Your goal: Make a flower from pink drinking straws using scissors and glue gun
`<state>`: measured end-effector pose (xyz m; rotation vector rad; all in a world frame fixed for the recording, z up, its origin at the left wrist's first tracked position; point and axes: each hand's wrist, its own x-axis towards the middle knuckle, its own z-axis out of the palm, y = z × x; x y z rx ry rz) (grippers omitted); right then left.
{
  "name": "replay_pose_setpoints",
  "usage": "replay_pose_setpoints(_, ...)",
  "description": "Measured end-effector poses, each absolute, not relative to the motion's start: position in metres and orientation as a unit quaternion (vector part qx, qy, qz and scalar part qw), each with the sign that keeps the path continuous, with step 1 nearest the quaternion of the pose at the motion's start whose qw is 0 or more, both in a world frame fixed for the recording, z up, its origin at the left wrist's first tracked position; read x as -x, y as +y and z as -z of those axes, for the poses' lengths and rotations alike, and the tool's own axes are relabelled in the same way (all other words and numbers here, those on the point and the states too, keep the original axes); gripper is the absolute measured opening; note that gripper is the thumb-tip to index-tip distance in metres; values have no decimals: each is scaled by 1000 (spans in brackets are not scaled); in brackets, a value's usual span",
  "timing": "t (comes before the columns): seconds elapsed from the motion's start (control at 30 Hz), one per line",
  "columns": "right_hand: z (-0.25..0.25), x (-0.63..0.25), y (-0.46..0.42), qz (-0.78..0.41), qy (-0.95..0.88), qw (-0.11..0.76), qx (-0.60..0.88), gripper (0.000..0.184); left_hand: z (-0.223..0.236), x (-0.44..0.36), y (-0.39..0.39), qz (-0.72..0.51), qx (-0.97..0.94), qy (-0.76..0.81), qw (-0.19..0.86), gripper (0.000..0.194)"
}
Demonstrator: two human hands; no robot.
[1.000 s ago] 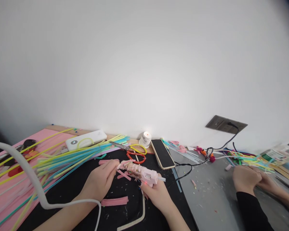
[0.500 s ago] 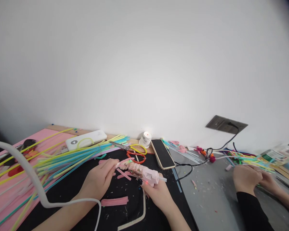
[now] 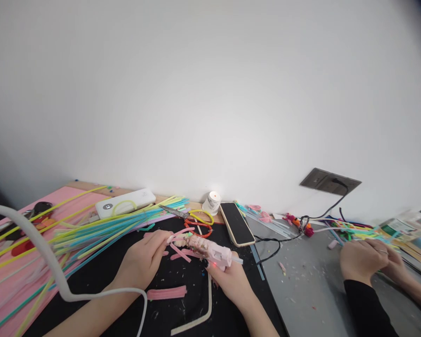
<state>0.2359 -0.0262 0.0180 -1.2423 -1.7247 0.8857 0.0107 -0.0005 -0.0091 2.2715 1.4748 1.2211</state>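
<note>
My right hand (image 3: 228, 278) is wrapped round a pink hot glue gun (image 3: 219, 254), with a clear glue stick (image 3: 237, 260) poking from its back end and a small red light glowing. Its nozzle end, fluffy and stained, points left toward my left hand (image 3: 148, 260). That hand is closed, its fingertips pinching pink pipe cleaners (image 3: 179, 235) right by the nozzle. Whether the nozzle touches them I cannot tell. Below lies a bundle of short pink pipe cleaner pieces (image 3: 167, 293) on the black mat (image 3: 192, 302), beside a bent pale strip (image 3: 210, 304).
Scissors (image 3: 201, 216) lie behind my hands, near a paper cup (image 3: 212, 202) and a phone (image 3: 236, 224). Long pipe cleaners (image 3: 115, 229) and a white power bank (image 3: 126, 204) are at left. A white cable (image 3: 61, 276) crosses in front. Another person's hands (image 3: 361, 257) work at right.
The pink pipe cleaners in my left hand have tilted and shifted slightly left. The glue gun stays almost where it was, and the other person's hands have moved a little.
</note>
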Motion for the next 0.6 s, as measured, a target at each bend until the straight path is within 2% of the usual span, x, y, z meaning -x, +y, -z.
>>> replay_pose_setpoints(0.6, -7, -244, -23, -311, -705, 390, 504, 16, 13, -3, 6, -408, -772, 485, 50, 29)
